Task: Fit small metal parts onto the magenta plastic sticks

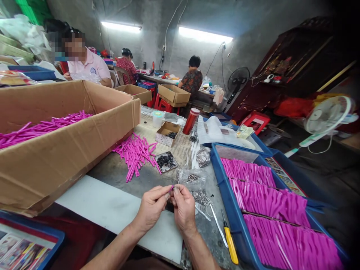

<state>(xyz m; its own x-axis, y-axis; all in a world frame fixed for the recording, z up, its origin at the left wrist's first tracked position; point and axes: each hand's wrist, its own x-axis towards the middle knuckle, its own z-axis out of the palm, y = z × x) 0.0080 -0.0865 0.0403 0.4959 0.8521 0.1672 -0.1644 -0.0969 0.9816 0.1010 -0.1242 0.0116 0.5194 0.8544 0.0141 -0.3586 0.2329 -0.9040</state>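
Above the front of the table my left hand is closed, pinching a small magenta plastic stick of which only a bit shows. Against it my right hand is pinched, fingertips touching or nearly touching the left ones; whatever it grips is too small and covered to name. Just beyond lie a square dish of small black parts, a loose pile of magenta sticks and a clear bag of small metal parts. More metal bits lie close by the right hand.
A large cardboard box of magenta sticks stands left. To the right, a blue crate holds rows of magenta pieces. A yellow-handled screwdriver, red flask and small carton lie around. Several people sit further back.
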